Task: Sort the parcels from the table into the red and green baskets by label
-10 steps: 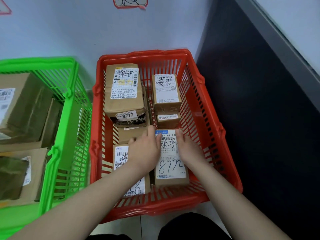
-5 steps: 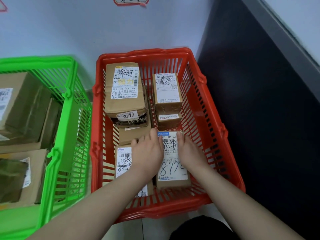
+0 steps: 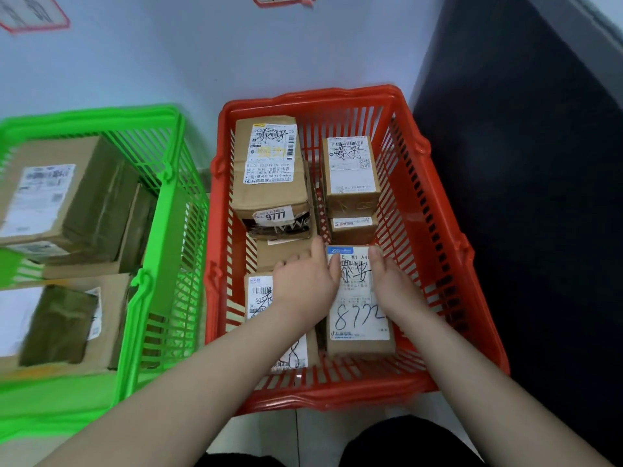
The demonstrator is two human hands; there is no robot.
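Note:
The red basket (image 3: 438, 210) holds several brown parcels with white labels. At its near right lies the parcel marked 8772 (image 3: 360, 318), and both my hands are on it. My left hand (image 3: 303, 284) lies at its left edge, thumb on the label, fingers spread over the neighbouring parcel (image 3: 259, 298). My right hand (image 3: 394, 284) holds its right edge, thumb on top, the other fingers hidden down the side. Further back sit the parcel marked 9777 (image 3: 269, 176) and two smaller stacked boxes (image 3: 350, 170).
The green basket (image 3: 168, 230) stands just left of the red one, rims nearly touching, with large brown boxes (image 3: 67, 197) inside. A pale wall rises behind both baskets. A dark panel (image 3: 522, 197) runs along the red basket's right side.
Both hands stay on the 8772 parcel, which remains at the same spot in the red basket. Only the view has shifted slightly.

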